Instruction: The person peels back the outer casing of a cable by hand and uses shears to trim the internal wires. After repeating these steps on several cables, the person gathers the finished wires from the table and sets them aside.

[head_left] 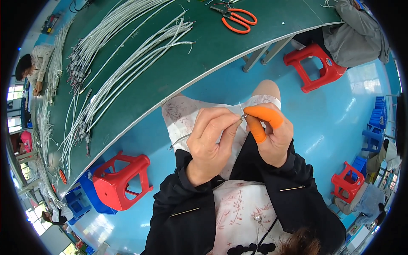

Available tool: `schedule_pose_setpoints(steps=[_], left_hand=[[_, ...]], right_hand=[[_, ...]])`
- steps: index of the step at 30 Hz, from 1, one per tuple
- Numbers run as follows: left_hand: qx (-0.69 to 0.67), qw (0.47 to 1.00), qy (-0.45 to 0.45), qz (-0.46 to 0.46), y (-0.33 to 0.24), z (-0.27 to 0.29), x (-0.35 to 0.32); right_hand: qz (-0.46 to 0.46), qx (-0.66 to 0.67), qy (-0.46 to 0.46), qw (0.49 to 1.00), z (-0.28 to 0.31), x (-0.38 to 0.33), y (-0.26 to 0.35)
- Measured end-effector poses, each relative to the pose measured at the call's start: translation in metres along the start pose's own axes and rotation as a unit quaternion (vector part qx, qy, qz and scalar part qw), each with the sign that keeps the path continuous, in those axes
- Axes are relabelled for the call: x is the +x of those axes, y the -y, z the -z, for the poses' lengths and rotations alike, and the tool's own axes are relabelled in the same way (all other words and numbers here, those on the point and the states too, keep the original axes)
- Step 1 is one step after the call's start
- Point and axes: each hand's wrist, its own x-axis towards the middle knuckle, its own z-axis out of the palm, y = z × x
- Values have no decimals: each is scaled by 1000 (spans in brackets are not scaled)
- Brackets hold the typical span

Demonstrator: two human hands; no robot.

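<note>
Above my lap, my left hand (213, 138) is closed in a pinch on a thin grey cable (182, 140), whose tail sticks out to the left of the hand. My right hand (272, 134) wears orange finger covers (264, 115) on its thumb and forefinger. Those two tips meet on the fine wires (243, 116) at the cable's end, right beside the left fingertips. A thin pale strand rises just above the pinch. Exactly how the wires lie between the fingertips is too small to make out.
On the green table (204, 51) lie bundles of grey-white cables (127, 80) and orange-handled cutters (240, 20). Red stools (121, 182) stand left and right (314, 68). A person in grey (357, 34) sits at the upper right; others sit farther off.
</note>
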Motion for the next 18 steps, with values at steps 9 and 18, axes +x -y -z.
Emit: schedule_pose_setpoints(steps=[9, 18], left_hand=[[23, 999, -13, 27, -2, -2, 0], [-87, 986, -7, 144, -5, 2, -3]], right_hand=[[-42, 27, 51, 997, 5, 2, -2], [-37, 29, 19, 999, -7, -2, -5]])
